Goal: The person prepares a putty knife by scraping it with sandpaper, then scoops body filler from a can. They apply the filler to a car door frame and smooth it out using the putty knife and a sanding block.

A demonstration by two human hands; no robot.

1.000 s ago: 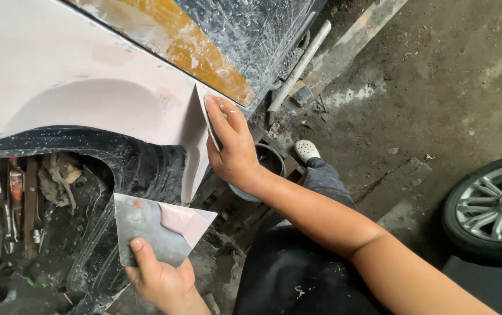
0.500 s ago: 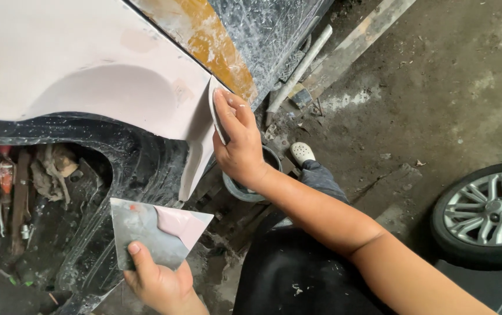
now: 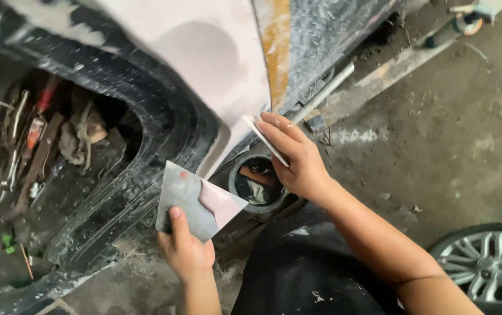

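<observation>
The right hand (image 3: 297, 160) pinches a thin, pale spreader blade (image 3: 265, 140) edge-on, its tip touching the lower edge of the car's fender panel (image 3: 204, 58), which is coated in smooth pinkish-grey body filler. The left hand (image 3: 187, 251) has its grip closed on a flat grey mixing board (image 3: 195, 201), thumb on top, smeared with pink filler at its right corner. A round tin (image 3: 257, 184) sits on the floor between the hands.

— How are your hands placed?
— My right hand (image 3: 297, 160) reaches forward on a stretched bare forearm, fingers pressed flat together. My left hand (image 3: 185, 251) sits lower and nearer me — thumb up, fingers curled in a pinch.
</observation>
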